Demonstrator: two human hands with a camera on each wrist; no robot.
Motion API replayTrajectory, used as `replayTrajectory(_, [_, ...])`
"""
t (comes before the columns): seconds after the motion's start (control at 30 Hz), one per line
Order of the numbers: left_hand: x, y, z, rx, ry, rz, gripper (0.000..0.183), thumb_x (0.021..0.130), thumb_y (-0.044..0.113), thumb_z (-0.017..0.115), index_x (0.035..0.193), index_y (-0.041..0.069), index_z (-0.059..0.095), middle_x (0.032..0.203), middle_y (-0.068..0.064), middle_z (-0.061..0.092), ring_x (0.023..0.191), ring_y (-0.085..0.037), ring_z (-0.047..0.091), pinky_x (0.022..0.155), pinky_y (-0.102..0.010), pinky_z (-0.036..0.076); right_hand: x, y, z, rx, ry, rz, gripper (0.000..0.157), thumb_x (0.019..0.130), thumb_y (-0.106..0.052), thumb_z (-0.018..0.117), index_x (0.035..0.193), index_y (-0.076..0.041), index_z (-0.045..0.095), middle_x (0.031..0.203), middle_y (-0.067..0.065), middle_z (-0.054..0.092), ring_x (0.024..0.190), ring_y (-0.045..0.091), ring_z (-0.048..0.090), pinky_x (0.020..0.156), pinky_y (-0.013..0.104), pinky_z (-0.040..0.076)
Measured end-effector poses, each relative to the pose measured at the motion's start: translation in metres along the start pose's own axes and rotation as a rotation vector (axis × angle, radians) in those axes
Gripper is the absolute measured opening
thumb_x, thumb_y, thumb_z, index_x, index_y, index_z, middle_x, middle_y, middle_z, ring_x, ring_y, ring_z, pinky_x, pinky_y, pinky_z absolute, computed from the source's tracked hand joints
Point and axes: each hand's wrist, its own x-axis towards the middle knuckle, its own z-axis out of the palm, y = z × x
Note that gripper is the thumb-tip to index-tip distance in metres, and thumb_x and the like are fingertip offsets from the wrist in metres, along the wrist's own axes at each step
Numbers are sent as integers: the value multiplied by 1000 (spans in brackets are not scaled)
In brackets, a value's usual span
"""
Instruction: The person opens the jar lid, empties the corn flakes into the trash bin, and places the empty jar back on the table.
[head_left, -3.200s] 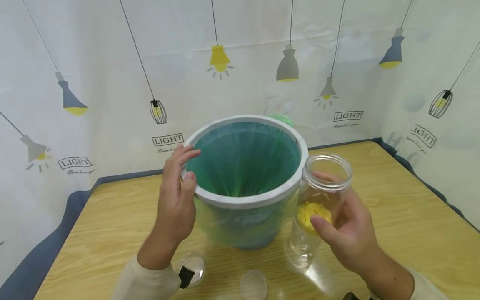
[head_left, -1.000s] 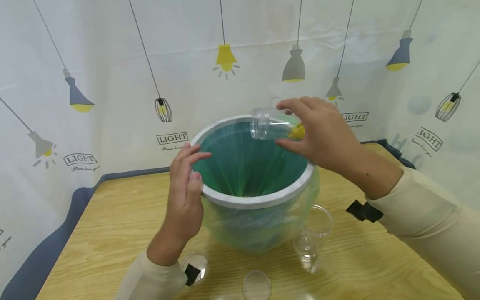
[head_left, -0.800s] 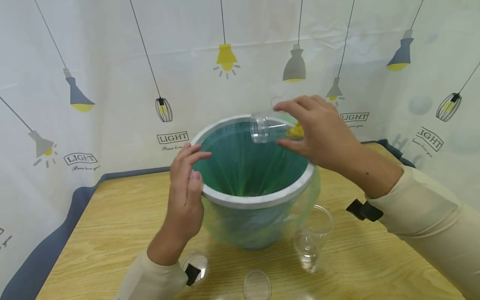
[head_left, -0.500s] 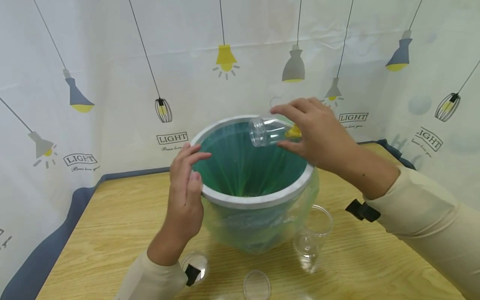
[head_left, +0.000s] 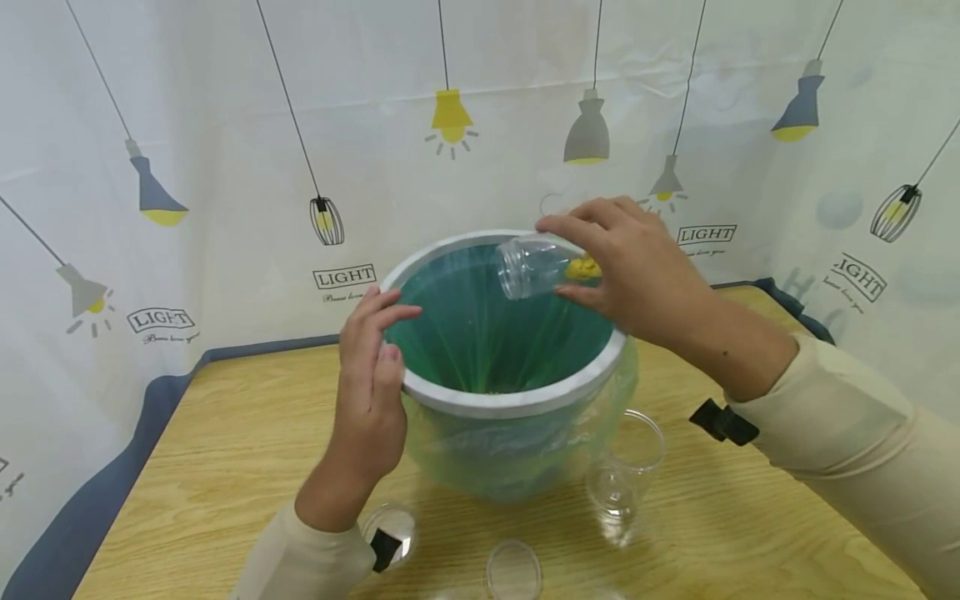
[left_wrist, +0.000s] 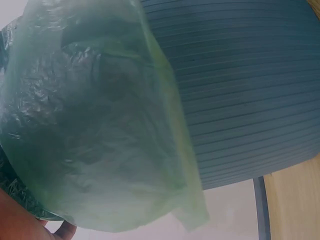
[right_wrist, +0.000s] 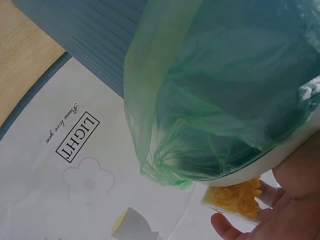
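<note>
A blue waste bin (head_left: 517, 406) with a white rim stands on the table, lined with a translucent green bag (right_wrist: 210, 100) that hangs over its outside. My left hand (head_left: 367, 392) rests at the rim's left side, fingers fairly straight and reaching over the edge. Over the bin's opening, my right hand (head_left: 637, 267) grips a clear plastic jar (head_left: 536, 262) by its base end. The uncapped jar lies almost on its side, mouth to the left and slightly down. Yellow pieces (head_left: 583, 267) sit near its bottom, partly covered by the fingers; the right wrist view shows them as thin yellow flakes (right_wrist: 235, 195).
Right of the bin, a clear cup (head_left: 630, 467) stands on the wooden table (head_left: 225, 433). Two clear round lids lie in front, one lid (head_left: 513, 571) at the middle and another lid (head_left: 393, 525) by the left sleeve. A printed curtain (head_left: 262, 108) hangs behind.
My right hand has lifted the jar from beside the bin to above its opening and tipped it over. Lately the mouth has dipped a little further. The left hand has stayed at the rim.
</note>
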Motion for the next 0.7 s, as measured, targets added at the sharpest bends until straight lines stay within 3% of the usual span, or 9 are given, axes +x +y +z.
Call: replayTrajectory(0.7, [1,1,1,7,9,11,38,92,16,27,120,9,51,141,-6,35,141,-17,11,111,-53,11,-1,-2,-1,-24,-12,-5,66,71,-25,78,131,-28,50,123,7,53,120,29,42,96,57,34])
